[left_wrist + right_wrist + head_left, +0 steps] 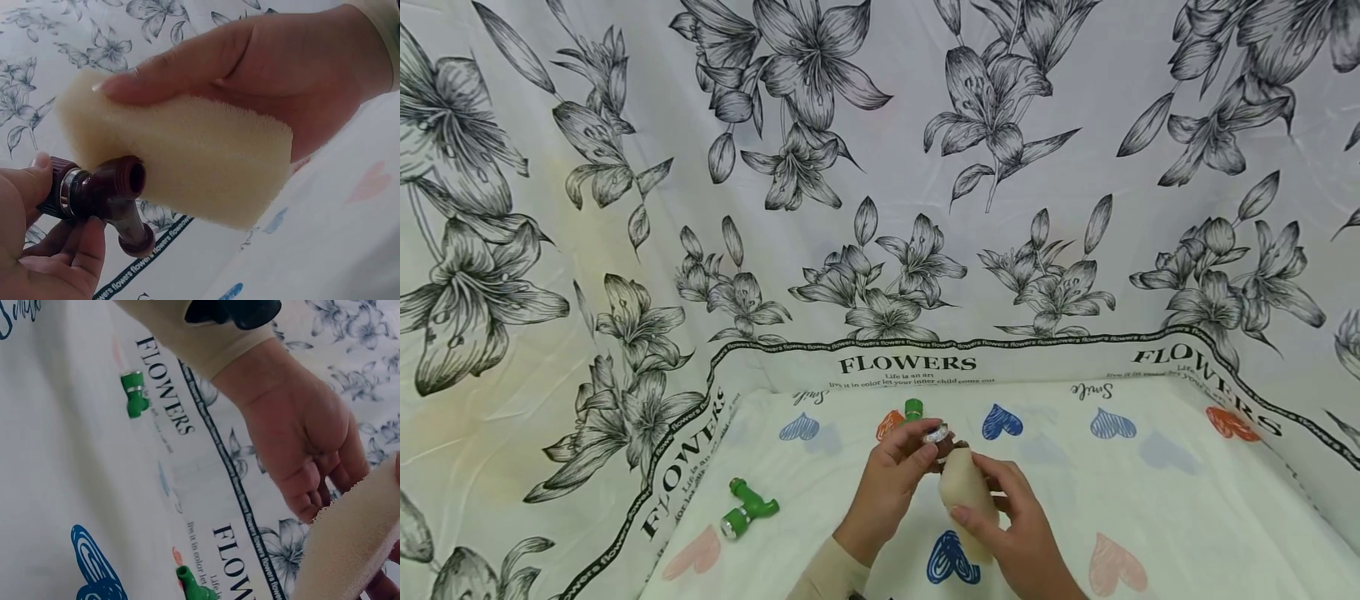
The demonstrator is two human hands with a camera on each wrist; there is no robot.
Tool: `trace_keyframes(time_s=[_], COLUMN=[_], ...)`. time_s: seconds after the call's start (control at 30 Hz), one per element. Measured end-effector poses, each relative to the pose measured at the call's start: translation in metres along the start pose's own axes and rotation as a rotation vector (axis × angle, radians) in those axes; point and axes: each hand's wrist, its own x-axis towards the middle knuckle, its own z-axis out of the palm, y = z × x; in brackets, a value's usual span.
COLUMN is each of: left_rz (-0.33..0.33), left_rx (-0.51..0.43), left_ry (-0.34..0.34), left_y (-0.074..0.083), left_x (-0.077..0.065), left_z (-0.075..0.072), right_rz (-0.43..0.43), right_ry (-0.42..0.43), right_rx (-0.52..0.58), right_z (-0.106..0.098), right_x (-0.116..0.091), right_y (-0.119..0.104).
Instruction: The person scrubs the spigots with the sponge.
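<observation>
My left hand (880,483) grips a dark red tap (97,195) with a silver ring round its body, fingers and thumb at the ridged end. The tap's open outlet and bent spout point away from that hand. A pale yellow sponge block (967,492) is in my right hand (1018,529), thumb on one face and fingers round the other side. The sponge sits right behind the tap and overlaps it in the left wrist view. In the right wrist view, the sponge (350,540) partly covers the left hand's fingers, and the tap is hidden.
A green tap (749,508) with a silver ring lies on the white heart-print cloth (1210,525) at the left. Another green tap (913,408) lies farther back, just beyond the left hand. A flower-print sheet (910,167) hangs behind and along the sides.
</observation>
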Motion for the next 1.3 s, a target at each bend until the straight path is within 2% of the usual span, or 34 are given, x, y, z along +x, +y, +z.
trace_keyframes(time_s=[0.13,0.33,0.47,0.6,0.83,1.03,1.3], left_rz=[-0.020,-0.046,-0.050,-0.056,-0.070,-0.081,-0.092], left_rx=[0.001,0.002,-0.025,-0.045,-0.036,-0.037,-0.059], left_ry=[-0.009,-0.056,-0.063,-0.052,0.000,0.031,0.035], left_y=[0.002,0.005,0.005,0.002,-0.001,-0.002,-0.002], left_x=[-0.003,-0.008,-0.011,-0.012,-0.011,-0.011,-0.014], left_z=[0.002,0.005,0.006,0.007,0.006,0.006,0.008], right_rz=[0.017,0.030,0.021,0.026,0.109,0.059,0.054], right_ry=[0.014,0.033,0.042,0.046,0.010,0.001,0.016], right_rx=[-0.022,-0.037,-0.049,-0.044,-0.043,-0.043,-0.078], right_z=[-0.004,-0.012,-0.013,-0.011,-0.002,0.000,0.000], right_x=[0.003,0.007,0.008,0.007,-0.001,-0.007,-0.005], right_y=[0.007,0.018,0.022,0.022,0.008,0.000,0.002])
